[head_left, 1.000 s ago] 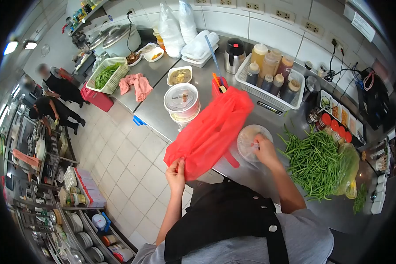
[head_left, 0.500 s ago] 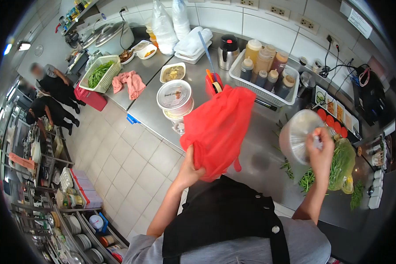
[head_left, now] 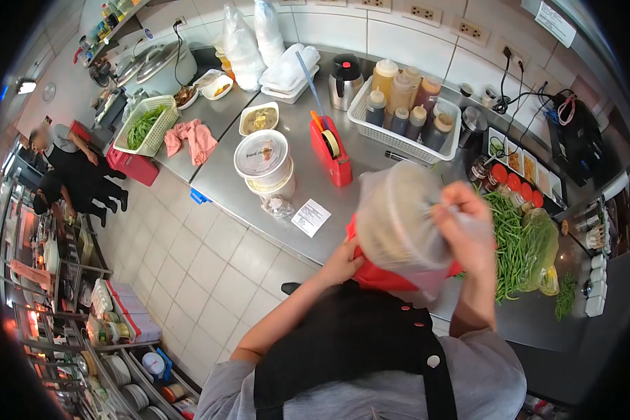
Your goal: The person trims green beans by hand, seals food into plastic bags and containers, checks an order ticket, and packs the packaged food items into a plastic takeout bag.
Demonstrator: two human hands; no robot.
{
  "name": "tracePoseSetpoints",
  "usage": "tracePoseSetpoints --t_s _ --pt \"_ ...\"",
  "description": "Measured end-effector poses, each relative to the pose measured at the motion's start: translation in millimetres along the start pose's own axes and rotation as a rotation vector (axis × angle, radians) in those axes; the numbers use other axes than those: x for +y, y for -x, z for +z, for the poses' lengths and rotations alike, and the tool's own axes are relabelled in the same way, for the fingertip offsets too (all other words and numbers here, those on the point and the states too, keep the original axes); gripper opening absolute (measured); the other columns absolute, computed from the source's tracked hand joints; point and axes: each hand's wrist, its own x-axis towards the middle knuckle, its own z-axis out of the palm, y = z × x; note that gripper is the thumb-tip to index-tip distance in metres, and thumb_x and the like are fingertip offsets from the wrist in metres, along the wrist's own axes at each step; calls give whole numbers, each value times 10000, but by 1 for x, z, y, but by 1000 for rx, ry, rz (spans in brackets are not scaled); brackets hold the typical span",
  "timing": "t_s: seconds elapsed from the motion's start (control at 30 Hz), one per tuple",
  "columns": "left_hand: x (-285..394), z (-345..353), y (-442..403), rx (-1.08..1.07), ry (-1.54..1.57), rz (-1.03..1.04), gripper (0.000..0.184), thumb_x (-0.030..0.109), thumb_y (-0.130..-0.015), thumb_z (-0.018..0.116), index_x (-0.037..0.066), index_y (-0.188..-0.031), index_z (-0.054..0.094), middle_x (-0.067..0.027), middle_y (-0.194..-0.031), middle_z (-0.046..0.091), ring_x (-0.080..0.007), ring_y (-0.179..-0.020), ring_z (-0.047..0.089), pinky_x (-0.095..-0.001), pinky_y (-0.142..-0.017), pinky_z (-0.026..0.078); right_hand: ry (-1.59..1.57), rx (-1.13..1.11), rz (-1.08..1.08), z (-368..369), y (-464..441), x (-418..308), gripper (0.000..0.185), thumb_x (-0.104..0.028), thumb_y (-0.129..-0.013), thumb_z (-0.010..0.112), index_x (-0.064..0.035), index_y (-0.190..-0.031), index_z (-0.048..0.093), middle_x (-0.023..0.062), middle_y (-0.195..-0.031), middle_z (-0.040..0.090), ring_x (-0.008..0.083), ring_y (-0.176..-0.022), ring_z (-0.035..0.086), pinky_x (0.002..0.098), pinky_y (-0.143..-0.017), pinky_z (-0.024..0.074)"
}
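Note:
My left hand (head_left: 342, 264) is closed on the edge of a red plastic bag (head_left: 392, 281), low in front of my apron. My right hand (head_left: 467, 227) pinches the gathered top of a clear plastic bag holding a round tub (head_left: 399, 217). The tub is blurred by motion, tilted, and hangs over the red bag, hiding much of it; I cannot tell whether it is inside the opening. Left of my hands stand two stacked lidded tubs (head_left: 262, 155), a small clear bag (head_left: 278, 206) and a printed slip (head_left: 310, 218).
A red tape dispenser (head_left: 339, 164) and a basket of sauce bottles (head_left: 427, 148) stand behind. Green beans (head_left: 511, 238) lie at right beside a green plastic bag (head_left: 539, 245). A steel jug (head_left: 344, 80) is at the wall. Two people (head_left: 77, 164) stand at far left.
My right hand has brought the bagged tub left from above the beans to the red bag. The red bag has come down and nearer to me, uncovering the tape dispenser and slip.

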Motion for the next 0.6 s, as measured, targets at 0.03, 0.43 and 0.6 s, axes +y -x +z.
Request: tracePoseSetpoints --t_s 0.03,0.43,0.6 --pt "-3 0 1 8 -13 44 553 -33 -794 539 37 -1337 456 -212 -1351 447 -309 -1288 404 -366 -1065 326 -53 -50 121 12 2 13 126 -77 -837 641 -77 -829 515 -84 -737 441 9 -677 391 182 -583 326" --pt "1 -21 49 286 403 -195 838 53 -778 664 -91 -1432 160 -235 -1445 287 -287 -1363 279 -353 -1104 257 659 27 -53 27 25 181 271 47 -638 642 -38 -848 494 167 -792 596 387 -775 581 449 -665 445" --pt "-16 -29 14 406 90 -103 954 122 -691 713 -99 -1427 149 -278 -1410 304 -357 -1355 293 -365 -1109 256 653 -202 -82 1 19 151 213 44 -678 593 -39 -846 491 156 -830 582 396 -806 570 464 -749 442"
